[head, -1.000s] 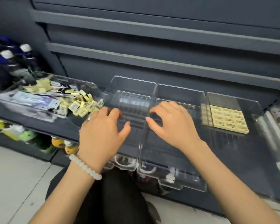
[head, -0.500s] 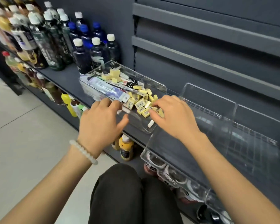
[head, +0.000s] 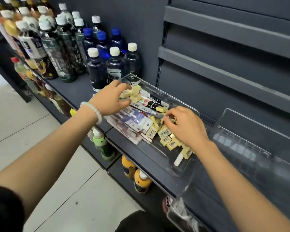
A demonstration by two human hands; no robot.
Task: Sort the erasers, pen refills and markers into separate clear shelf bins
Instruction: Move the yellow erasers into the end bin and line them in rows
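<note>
A clear source bin (head: 182, 171) on the dark shelf holds a mix of small yellow erasers (head: 165, 133), flat packs of pen refills (head: 136, 118) and a white marker (head: 179, 159). My left hand (head: 110, 97) reaches into the bin's far end, its fingers curled over yellow erasers (head: 134, 92) there. My right hand (head: 187, 125) is over the eraser pile near the bin's middle, fingertips pinching among the erasers. An empty clear bin (head: 251, 131) stands to the right.
Several drink bottles (head: 97, 67) stand on the shelf left of and behind the source bin. More bottles (head: 141, 180) fill the lower shelf. Grey shelf rails (head: 224, 71) run along the back wall. The tiled floor (head: 32, 124) lies to the left.
The view swung left from the empty bins to the mixed bin. Both hands moved from the empty bins' front into the mixed bin, the left reaching further to its back end.
</note>
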